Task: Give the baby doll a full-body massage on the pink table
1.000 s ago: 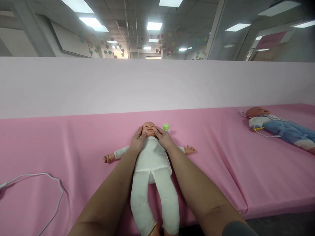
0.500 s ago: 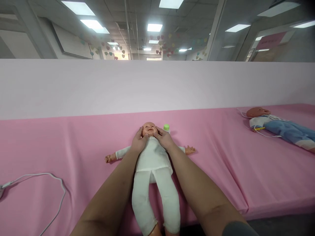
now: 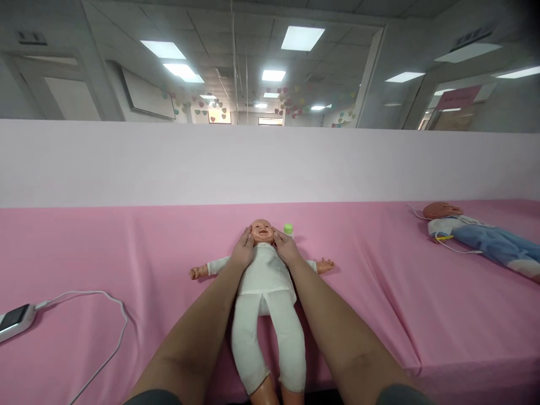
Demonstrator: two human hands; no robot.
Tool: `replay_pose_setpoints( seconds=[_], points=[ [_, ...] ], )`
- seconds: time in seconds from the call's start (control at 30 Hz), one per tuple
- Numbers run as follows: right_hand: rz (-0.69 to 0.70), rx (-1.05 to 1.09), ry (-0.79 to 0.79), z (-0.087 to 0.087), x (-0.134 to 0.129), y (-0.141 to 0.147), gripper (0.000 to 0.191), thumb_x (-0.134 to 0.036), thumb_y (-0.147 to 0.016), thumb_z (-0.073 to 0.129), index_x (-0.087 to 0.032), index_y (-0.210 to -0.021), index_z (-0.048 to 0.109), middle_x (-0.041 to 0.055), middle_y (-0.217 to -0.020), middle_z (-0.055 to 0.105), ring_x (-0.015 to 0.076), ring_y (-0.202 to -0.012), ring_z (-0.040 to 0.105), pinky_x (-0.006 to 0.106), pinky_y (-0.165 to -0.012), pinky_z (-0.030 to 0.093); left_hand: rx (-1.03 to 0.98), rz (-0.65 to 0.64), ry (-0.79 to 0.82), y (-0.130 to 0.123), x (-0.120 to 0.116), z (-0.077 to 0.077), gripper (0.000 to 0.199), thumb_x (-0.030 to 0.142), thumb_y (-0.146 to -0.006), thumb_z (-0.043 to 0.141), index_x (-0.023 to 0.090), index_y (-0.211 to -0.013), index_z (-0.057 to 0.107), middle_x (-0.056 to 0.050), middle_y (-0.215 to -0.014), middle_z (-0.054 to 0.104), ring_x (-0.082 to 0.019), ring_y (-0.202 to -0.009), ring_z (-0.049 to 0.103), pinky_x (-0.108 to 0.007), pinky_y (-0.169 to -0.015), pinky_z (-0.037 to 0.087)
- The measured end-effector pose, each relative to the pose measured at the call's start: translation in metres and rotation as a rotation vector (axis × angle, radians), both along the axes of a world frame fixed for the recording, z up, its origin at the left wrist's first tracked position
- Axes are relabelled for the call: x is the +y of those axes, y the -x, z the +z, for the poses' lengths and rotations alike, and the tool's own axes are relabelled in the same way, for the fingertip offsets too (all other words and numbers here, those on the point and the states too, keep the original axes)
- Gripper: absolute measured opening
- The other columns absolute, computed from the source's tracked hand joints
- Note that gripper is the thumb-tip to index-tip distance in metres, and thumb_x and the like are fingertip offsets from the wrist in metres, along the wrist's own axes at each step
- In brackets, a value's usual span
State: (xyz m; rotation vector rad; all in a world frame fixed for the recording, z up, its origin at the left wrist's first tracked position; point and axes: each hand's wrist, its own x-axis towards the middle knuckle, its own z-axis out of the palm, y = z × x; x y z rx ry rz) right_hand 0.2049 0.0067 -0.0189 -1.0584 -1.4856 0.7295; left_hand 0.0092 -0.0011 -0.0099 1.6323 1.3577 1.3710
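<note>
I'm watching from my end as a doll [image 3: 264, 270] is lying face-up on the pink sheet [image 3: 358, 315], its head [image 3: 262, 232] pointing toward the white panel [image 3: 270, 169] and its arms spreading out sideways. Just beyond my right hand [image 3: 286, 246], a small green-capped container [image 3: 288, 229] is standing near the doll's head, crowding that side. Far over to the right, a second doll [image 3: 489, 236] in blue is lying well apart, a pale cord [image 3: 462, 251] trailing beside it and a yellow strip [image 3: 444, 238] showing. Down on the left, a handheld device [image 3: 17, 322] is resting at the edge of view, its white cable [image 3: 123, 315] looping over the sheet. My left hand [image 3: 243, 248] is lying part-open against one side of the head, fingers nearly straight; my right hand is mirroring it opposite, and I'm not managing to tell whether any fingers are hooking beneath. The head is gleaming, smooth and rounded, the white outfit [image 3: 247, 337] is looking soft and matte, and the sheet is creasing into long, shallow folds.
</note>
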Motion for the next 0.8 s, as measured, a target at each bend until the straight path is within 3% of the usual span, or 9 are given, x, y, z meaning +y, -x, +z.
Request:
replay_pose_setpoints(
  seconds=[0.17, 0.3, 0.5, 0.6, 0.67, 0.73, 0.8],
  points=[
    [-0.097, -0.086, -0.024, 0.006, -0.009, 0.003, 0.055, -0.052, -0.104, 0.043, -0.018, -0.14, 0.067, 0.0094, -0.145, 0.067, 0.0248, -0.137, 0.06, 0.043, -0.121, 0.043, 0.117, 0.026, 0.03, 0.005, -0.011, 0.011, 0.06, 0.051, -0.104, 0.048, 0.018, -0.153, 0.055, -0.013, -0.154, 0.058, -0.031, -0.145, 0.053, -0.046, -0.124, 0.036],
    [-0.145, -0.17, -0.049, 0.014, -0.02, 0.0, 0.051, -0.048, -0.104, 0.041, -0.02, -0.135, 0.071, 0.009, -0.138, 0.071, 0.0253, -0.132, 0.064, 0.043, -0.118, 0.045, 0.178, 0.042, 0.004, 0.008, -0.027, 0.019, 0.053, 0.043, -0.105, 0.045, 0.015, -0.146, 0.062, -0.013, -0.152, 0.06, -0.029, -0.145, 0.053, -0.043, -0.124, 0.034],
    [-0.223, -0.268, -0.065, 0.023, -0.045, -0.033, 0.036, -0.039, -0.098, 0.053, -0.024, -0.12, 0.077, 0.0062, -0.12, 0.079, 0.026, -0.112, 0.073, 0.042, -0.105, 0.054, 0.22, 0.024, -0.042, 0.017, -0.063, 0.028, 0.051, 0.047, -0.102, 0.049, 0.022, -0.143, 0.065, -0.01, -0.141, 0.069, -0.031, -0.134, 0.062, -0.046, -0.116, 0.044],
    [-0.313, -0.272, -0.066, 0.027, -0.048, -0.05, 0.038, -0.036, -0.098, 0.049, -0.023, -0.12, 0.076, 0.0069, -0.114, 0.079, 0.0264, -0.103, 0.073, 0.043, -0.099, 0.057, 0.178, 0.076, -0.096, 0.011, -0.076, 0.041, 0.045, 0.049, -0.1, 0.054, 0.023, -0.133, 0.072, -0.01, -0.135, 0.073, -0.034, -0.129, 0.064, -0.048, -0.113, 0.046],
    [-0.337, -0.304, -0.103, 0.029, -0.042, -0.055, 0.041, -0.031, -0.098, 0.046, -0.022, -0.128, 0.073, 0.008, -0.125, 0.076, 0.0262, -0.114, 0.071, 0.044, -0.105, 0.054, 0.105, 0.056, -0.119, -0.003, -0.08, 0.054, 0.039, 0.047, -0.098, 0.059, 0.025, -0.126, 0.075, -0.009, -0.132, 0.074, -0.034, -0.127, 0.064, -0.047, -0.111, 0.048],
    [-0.314, -0.375, -0.161, 0.029, -0.033, -0.053, 0.05, -0.022, -0.094, 0.045, -0.02, -0.14, 0.066, 0.0086, -0.143, 0.067, 0.0255, -0.133, 0.061, 0.044, -0.117, 0.046, 0.021, -0.068, -0.078, -0.024, -0.079, 0.068, 0.031, 0.043, -0.095, 0.065, 0.028, -0.119, 0.077, -0.007, -0.13, 0.074, -0.034, -0.128, 0.064, -0.047, -0.113, 0.047],
    [-0.259, -0.452, -0.21, 0.026, -0.024, -0.048, 0.061, -0.014, -0.09, 0.045, -0.018, -0.149, 0.058, 0.0089, -0.156, 0.055, 0.0242, -0.147, 0.048, 0.045, -0.126, 0.035, -0.134, -0.204, 0.089, -0.049, -0.073, 0.081, 0.021, 0.042, -0.093, 0.071, 0.026, -0.105, 0.079, -0.007, -0.119, 0.076, -0.033, -0.125, 0.064, -0.047, -0.116, 0.044]
  ],
)
